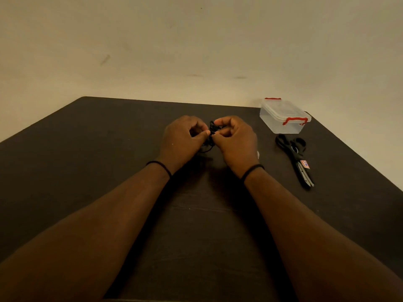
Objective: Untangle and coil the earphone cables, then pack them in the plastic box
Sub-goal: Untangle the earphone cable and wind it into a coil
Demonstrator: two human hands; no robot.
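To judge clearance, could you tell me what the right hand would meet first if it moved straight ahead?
The right hand points up-left, so it would probably meet the tangled black cable it pinches, then the left hand.

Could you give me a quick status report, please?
Left hand and right hand both pinch tangled earphone cable. Plastic box lidded. Nothing obstructing.

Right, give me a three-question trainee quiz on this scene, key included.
1. True or false: the plastic box has its lid on.
2. What do both hands, left hand and right hand, pinch?
3. The scissors lie: A) inside the box, B) on the table nearer the person than the box, C) under the left arm.

Key: 1 true; 2 the black earphone cables; 3 B.
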